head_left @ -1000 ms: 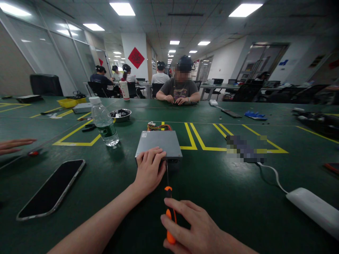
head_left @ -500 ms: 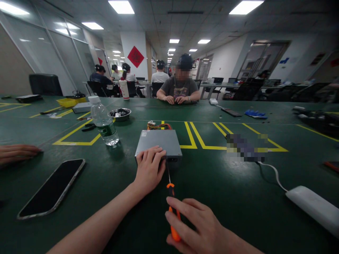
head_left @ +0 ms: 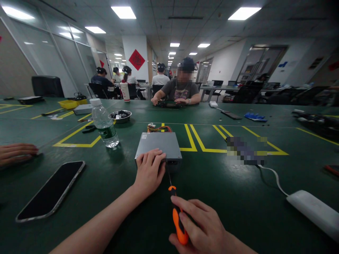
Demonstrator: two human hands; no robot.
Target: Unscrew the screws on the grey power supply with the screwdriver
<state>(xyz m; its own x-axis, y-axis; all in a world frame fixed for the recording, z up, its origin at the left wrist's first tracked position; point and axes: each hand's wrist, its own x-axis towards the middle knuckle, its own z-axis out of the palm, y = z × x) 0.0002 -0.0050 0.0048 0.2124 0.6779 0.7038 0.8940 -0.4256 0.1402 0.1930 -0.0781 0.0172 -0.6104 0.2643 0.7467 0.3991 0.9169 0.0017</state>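
A grey metal box (head_left: 159, 141) with bundled coloured wires (head_left: 159, 129) at its far side lies on the green table. My left hand (head_left: 150, 169) rests on its near left part, fingers over the top edge and thumb down the front. In my right hand (head_left: 197, 220) is a screwdriver (head_left: 180, 225) with an orange and black handle. Its thin shaft points away from me to the box's front face, near my left thumb. Whether the tip touches the box cannot be made out.
Left of the box stand a water bottle (head_left: 105, 125) and a metal bowl (head_left: 121, 116). A phone (head_left: 51, 190) lies nearer; another person's hand (head_left: 18, 153) rests at the left edge. On the right lies a white device (head_left: 312, 211) with a cable. Opposite sits a person (head_left: 182, 91).
The screwdriver's handle and my right hand have shifted slightly right, and the handle has turned. My left hand stays on the box. The person opposite now has a dark object at their hands.
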